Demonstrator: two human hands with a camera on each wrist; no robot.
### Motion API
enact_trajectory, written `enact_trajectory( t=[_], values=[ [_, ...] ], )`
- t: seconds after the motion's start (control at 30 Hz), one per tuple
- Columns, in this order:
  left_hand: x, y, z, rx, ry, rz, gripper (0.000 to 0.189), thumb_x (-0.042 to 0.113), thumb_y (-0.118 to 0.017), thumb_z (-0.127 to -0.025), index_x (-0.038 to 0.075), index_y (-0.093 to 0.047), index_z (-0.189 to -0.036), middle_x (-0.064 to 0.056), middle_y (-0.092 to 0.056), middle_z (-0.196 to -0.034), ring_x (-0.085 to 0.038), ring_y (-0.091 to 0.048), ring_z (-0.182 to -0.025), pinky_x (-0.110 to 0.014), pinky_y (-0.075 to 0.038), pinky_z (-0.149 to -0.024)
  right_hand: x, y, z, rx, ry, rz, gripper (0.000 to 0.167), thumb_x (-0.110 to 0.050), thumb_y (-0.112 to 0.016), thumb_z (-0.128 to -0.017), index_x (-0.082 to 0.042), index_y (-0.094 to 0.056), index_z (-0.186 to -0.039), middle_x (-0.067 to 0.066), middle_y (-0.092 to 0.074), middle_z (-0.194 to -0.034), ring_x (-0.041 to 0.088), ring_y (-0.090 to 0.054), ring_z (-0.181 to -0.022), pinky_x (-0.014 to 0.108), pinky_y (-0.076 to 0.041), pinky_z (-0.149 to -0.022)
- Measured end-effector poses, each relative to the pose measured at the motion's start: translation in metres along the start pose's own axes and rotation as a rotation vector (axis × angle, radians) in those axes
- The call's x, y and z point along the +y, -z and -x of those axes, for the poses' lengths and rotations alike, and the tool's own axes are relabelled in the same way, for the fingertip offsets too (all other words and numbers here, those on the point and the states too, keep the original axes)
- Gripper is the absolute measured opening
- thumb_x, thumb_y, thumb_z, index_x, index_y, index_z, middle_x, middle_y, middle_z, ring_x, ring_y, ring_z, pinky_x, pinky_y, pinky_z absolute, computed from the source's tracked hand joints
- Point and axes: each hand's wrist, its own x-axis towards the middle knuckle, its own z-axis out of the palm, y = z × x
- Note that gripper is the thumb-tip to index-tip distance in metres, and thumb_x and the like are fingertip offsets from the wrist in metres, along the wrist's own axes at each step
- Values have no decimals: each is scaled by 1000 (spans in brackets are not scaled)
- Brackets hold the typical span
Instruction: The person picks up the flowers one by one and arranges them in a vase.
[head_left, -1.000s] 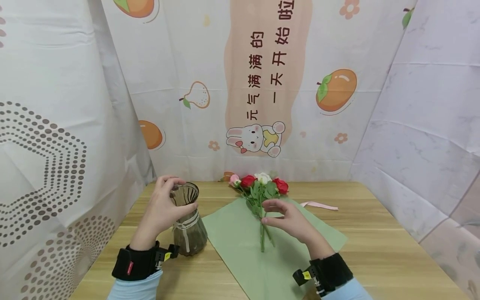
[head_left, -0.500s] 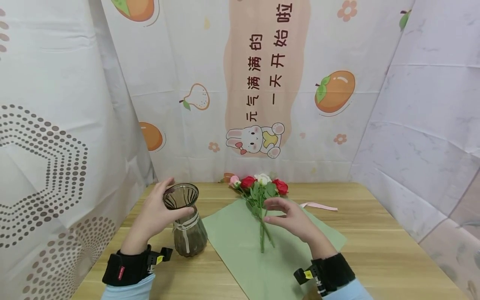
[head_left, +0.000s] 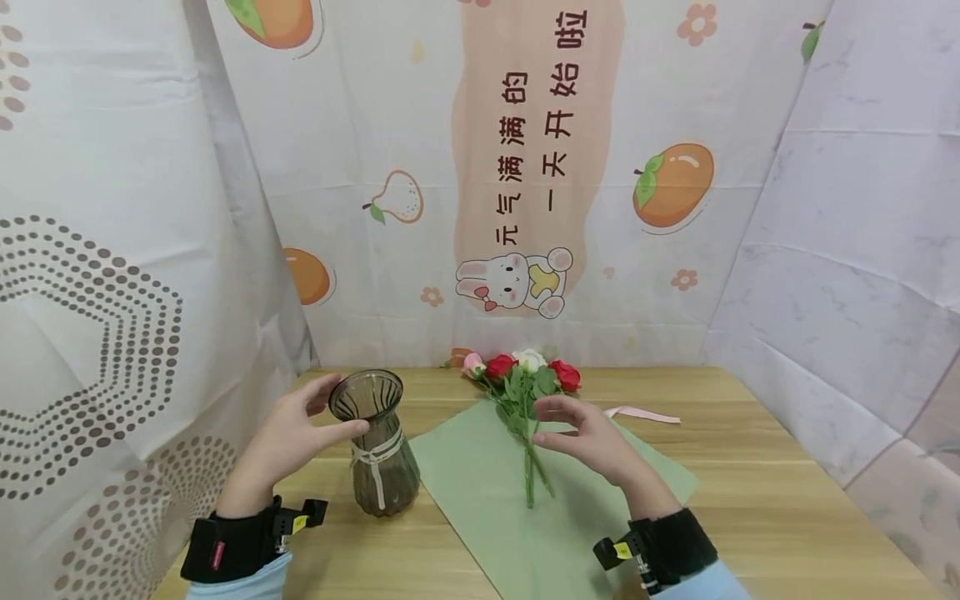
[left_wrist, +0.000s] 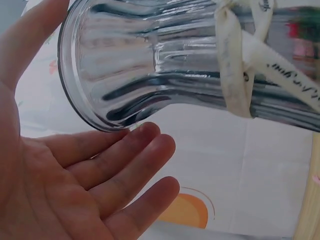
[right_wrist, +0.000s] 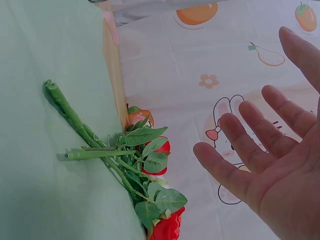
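Positioning seems in hand: the left hand [head_left: 288, 431] has its grip relaxed and empty beside the upright smoky ribbed-glass vase [head_left: 385, 475], left on the wooden counter [head_left: 757, 483]; the right hand [head_left: 592, 440], likewise empty, is near red, white and pink roses [head_left: 516, 390], stems on green paper [head_left: 480, 475]. Grasping would call for curling fingers.

Roses [head_left: 529, 361] are red, pink and white, paper [head_left: 483, 500] green, vase [head_left: 390, 485] apparently grey-brown.

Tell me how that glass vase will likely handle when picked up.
The vase looks like glass, so probably fragile. Its shiny surface may slip. The ribbon round its narrow waist might improve grip.
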Motion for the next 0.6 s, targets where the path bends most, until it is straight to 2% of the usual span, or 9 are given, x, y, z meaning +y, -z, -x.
enact_trajectory(
  t=[0.13, 0.3, 0.43, 0.6],
  values=[
    [-4, 0, 2, 13, -16, -17, 83, 48, -83, -84, 3, -52, -146, -18, -59, -139, -40, -62, -111, -54, -50, -92, 2, 1, 0, -7, -7, 6, 46, -31, -78, -92, -19, -62, -134, 4, -63, -132, 31, -57, -127, 39, -53, -92],
    [-8, -1, 1, 26, -43, -28, 76, 46, -83, -84, 6, -55, -143, -10, -64, -129, -25, -58, -104, -43, -47, -82, 2, 2, 0, -12, -2, -10, 46, -29, -78, -93, -19, -62, -134, 5, -63, -133, 33, -56, -128, 39, -53, -93],
    [-9, -1, -1, 35, -61, -37, 75, 46, -83, -85, 8, -55, -144, -9, -63, -129, -27, -56, -107, -44, -46, -83, 1, 4, 1, -2, 12, -4, 46, -29, -78, -93, -19, -61, -135, 5, -62, -133, 34, -56, -127, 39, -52, -93],
    [-9, -1, -3, 34, -88, 12, 75, 43, -82, -86, 7, -53, -145, -12, -56, -140, -39, -54, -120, -59, -45, -94, 1, 7, 2, 17, 5, -3, 46, -29, -78, -93, -19, -62, -135, 5, -62, -134, 35, -56, -127, 42, -52, -94]
  ],
)
